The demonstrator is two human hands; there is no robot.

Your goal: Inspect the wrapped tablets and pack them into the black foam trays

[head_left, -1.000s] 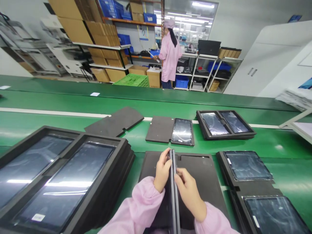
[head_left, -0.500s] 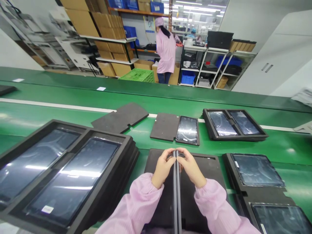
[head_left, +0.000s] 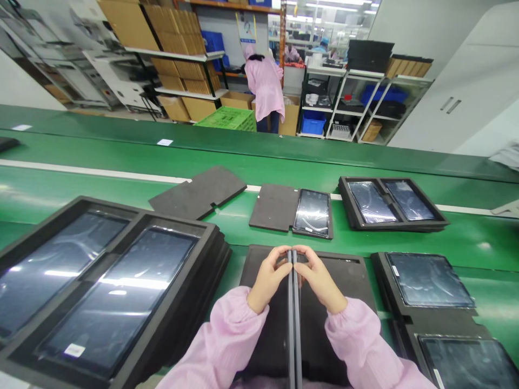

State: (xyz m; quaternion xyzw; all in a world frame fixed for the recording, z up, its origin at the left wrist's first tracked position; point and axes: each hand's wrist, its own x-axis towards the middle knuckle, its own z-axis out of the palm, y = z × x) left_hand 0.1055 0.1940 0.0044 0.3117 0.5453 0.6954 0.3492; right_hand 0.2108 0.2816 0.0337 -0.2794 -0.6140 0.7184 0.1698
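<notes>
Two thin grey tablet-like panels point(head_left: 294, 324) stand on edge, side by side, above a dark foam sheet point(head_left: 340, 281). My left hand point(head_left: 270, 276) grips the far end of the left panel between thumb and fingers. On the other side, my right hand point(head_left: 318, 276) holds the right panel the same way. The hands nearly meet at the top. The panels' near ends run out of the bottom of the view. Left of my hands is a stack of dark foam trays point(head_left: 211, 243), its top one holding two dark-screened panels point(head_left: 130, 292).
On the green surface point(head_left: 101, 151) lie a bare foam sheet point(head_left: 203, 192), a foam piece with one panel point(head_left: 312, 213), and a two-panel tray point(head_left: 391, 201). Panels on foam point(head_left: 430, 278) sit at the right. Beyond the bench, a person in pink point(head_left: 265, 86) bends near a green crate point(head_left: 229, 119).
The person in the background has bent forward and turned toward the boxes. The view has shifted slightly. My hands keep the same hold on the two panels.
</notes>
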